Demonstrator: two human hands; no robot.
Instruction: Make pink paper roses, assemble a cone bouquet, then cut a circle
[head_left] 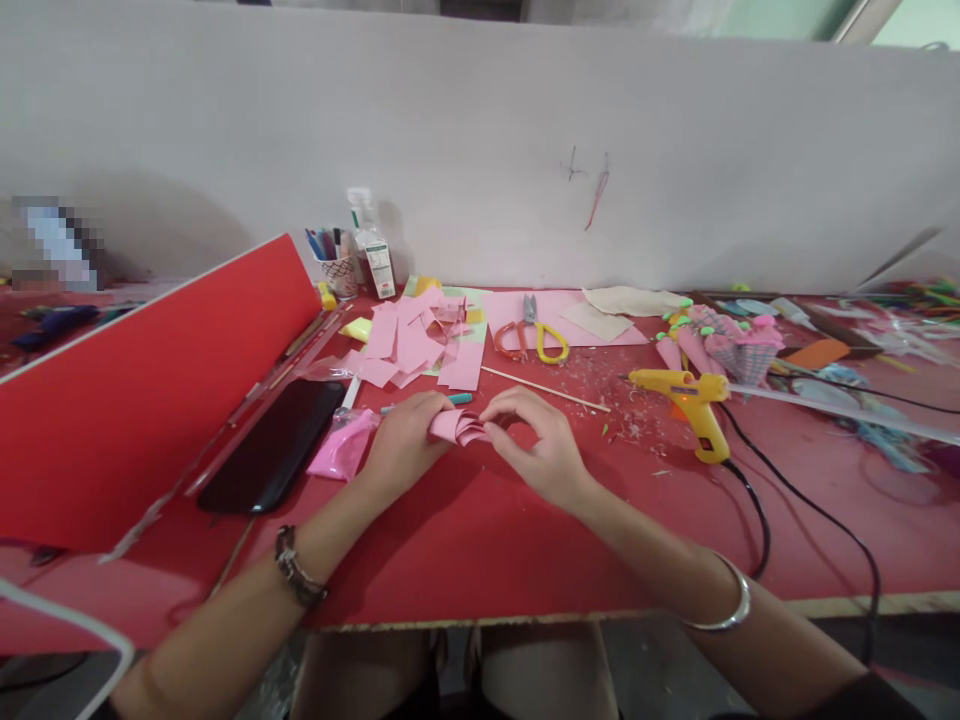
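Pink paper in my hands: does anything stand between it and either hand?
Nothing visible does: the left hand and right hand both touch the paper. The teal pen lies beyond it, not between.

Craft workshop, glue gun (703, 402), scissors (530, 312), pink paper scraps (414, 345)

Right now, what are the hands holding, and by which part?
Folded pink paper: the left hand holds its left end, and the right hand has its right end at the fingertips.
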